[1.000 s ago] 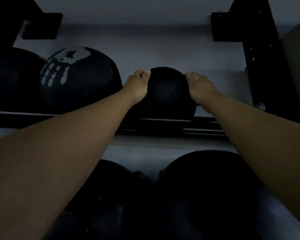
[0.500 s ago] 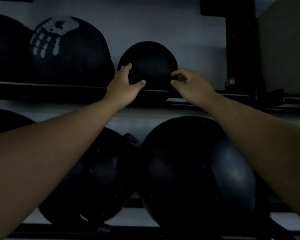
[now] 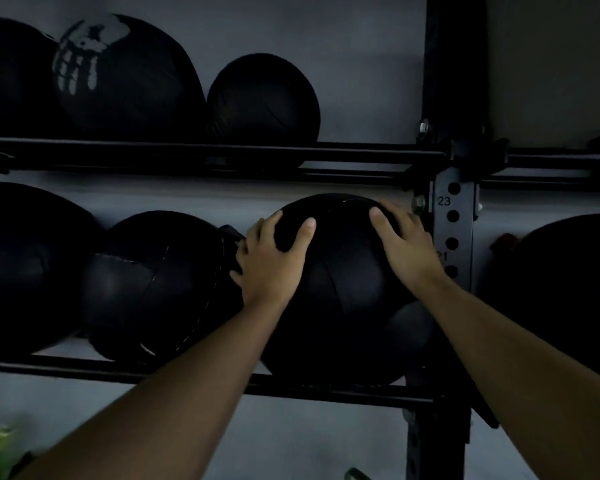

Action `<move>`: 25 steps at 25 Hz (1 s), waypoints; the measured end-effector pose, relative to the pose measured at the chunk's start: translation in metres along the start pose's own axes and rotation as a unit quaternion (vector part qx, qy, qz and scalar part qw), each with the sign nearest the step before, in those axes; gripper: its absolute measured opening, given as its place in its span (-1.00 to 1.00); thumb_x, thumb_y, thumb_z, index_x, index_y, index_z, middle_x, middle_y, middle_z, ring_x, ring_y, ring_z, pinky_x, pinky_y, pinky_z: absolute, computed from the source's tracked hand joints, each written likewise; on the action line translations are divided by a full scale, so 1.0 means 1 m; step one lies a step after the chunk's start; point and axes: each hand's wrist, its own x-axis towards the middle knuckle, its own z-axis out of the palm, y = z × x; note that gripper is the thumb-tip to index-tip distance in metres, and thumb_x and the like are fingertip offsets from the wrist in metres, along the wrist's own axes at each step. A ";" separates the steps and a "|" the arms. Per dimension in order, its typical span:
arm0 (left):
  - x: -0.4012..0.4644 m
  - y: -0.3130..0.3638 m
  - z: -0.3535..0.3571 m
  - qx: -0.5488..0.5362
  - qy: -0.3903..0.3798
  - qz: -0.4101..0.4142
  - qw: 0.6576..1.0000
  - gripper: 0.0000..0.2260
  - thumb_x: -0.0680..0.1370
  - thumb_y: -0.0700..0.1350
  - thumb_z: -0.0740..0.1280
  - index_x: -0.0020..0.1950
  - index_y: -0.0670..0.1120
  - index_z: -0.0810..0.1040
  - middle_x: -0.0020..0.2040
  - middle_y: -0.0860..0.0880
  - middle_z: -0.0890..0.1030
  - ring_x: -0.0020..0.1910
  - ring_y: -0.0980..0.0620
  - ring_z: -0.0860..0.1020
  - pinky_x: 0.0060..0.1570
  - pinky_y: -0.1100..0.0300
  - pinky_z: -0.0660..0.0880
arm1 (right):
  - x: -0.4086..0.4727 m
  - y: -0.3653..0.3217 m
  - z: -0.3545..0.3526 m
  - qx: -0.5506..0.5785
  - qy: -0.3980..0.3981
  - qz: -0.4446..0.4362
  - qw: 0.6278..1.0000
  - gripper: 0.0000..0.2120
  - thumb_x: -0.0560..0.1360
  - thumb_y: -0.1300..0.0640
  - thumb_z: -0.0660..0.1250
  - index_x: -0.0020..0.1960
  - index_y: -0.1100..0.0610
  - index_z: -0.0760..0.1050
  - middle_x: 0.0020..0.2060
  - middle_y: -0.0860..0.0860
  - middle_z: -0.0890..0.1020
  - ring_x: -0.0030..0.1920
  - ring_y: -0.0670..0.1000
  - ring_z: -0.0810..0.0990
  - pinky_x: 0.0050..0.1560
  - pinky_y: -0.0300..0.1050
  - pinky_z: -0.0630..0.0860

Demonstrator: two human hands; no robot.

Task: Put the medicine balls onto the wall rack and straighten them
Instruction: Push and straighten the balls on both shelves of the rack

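While both palms press on it, large medicine ball [image 3: 343, 292]: it sits on the lower rail [image 3: 174, 377] of the wall rack, at the rail's right end, just left of the upright post [image 3: 452, 230].
Left hand [image 3: 274, 261]: spread flat on the ball's upper left side, thumb on the front, fingers [image 3: 243, 251] reaching into the gap toward the neighbouring ball; it presses rather than closes around anything.
Right hand [image 3: 404, 244]: laid open on the ball's upper right side, fingers fanned over the top; also pressing, not clenched.
Stitched ball [image 3: 153, 285]: on the same lower rail, just left of the held ball and touching or nearly touching it; pale seam lines show on its panels.
Far-left lower ball [image 3: 21, 265]: beside the stitched ball, cut off by the picture's edge.
Upper rail [image 3: 222, 150]: carries a small plain ball [image 3: 264, 98], which touches a bigger ball with a white handprint [image 3: 125, 74]; another dark ball sits further left, partly out of view.
Post markings: holes run down the post, and the number 23 is printed beside them.
Right of the post: another dark ball [image 3: 561, 289] on the lower level, only partly visible.
Lighting: dim, so surface details on the balls are hard to read.
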 end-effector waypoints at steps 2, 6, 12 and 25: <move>-0.006 0.004 0.004 -0.037 0.038 -0.069 0.996 -0.19 0.47 0.55 0.22 0.66 0.23 0.26 0.74 0.01 0.17 0.72 -0.26 0.13 0.61 -0.48 0.01 | 0.003 0.005 0.001 0.037 0.015 0.008 0.999 -0.42 0.58 -0.45 0.08 0.55 -0.32 0.35 0.61 -0.01 0.34 0.61 0.23 0.27 0.62 0.35 0.14; -0.007 0.006 0.016 -0.064 0.060 -0.158 0.984 -0.02 0.39 0.62 0.21 0.71 0.19 0.13 0.75 -0.08 0.08 0.71 -0.34 0.09 0.56 -0.56 0.03 | 0.013 0.017 -0.009 0.098 0.001 0.093 0.991 -0.33 0.57 -0.47 0.08 0.58 -0.21 0.36 0.58 0.08 0.43 0.57 0.24 0.38 0.59 0.31 0.26; 0.031 -0.021 -0.012 -0.105 -0.005 -0.115 0.988 -0.22 0.50 0.47 0.30 0.62 0.11 0.34 0.62 -0.10 0.37 0.57 -0.26 0.37 0.56 -0.30 0.29 | -0.018 0.009 0.007 -0.033 0.010 0.086 0.996 -0.15 0.47 -0.60 -0.05 0.63 -0.19 0.23 0.62 0.17 0.31 0.62 0.35 0.21 0.59 0.41 0.12; 0.022 -0.045 0.006 -0.156 0.076 -0.086 0.981 -0.32 0.49 0.40 0.27 0.57 0.17 0.43 0.59 -0.01 0.41 0.57 -0.20 0.39 0.57 -0.30 0.29 | -0.005 0.007 0.014 -0.051 0.041 0.027 0.998 -0.31 0.54 -0.52 0.00 0.55 -0.21 0.32 0.57 0.11 0.34 0.60 0.27 0.24 0.59 0.36 0.09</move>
